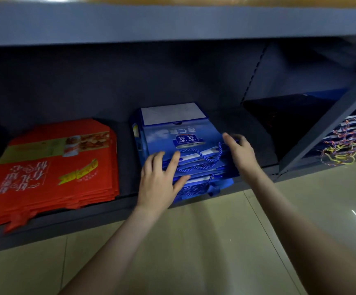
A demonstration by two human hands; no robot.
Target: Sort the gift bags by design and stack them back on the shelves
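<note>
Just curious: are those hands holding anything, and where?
Nothing gripped: left hand rests on the blue bag stack near its handles, right hand touches its right edge.

A stack of flattened blue bags (179,133) lies mid-shelf (126,167), each blue with white lettering and a white panel at the far end. Their blue rope handles face the front, where the lowest bags overhang the edge. Apart to the left lies a stack of flat red bags (55,167) with white script, a yellow banner and a food picture, its near corner past the edge. A dark stack (279,116) lies to the right.
</note>
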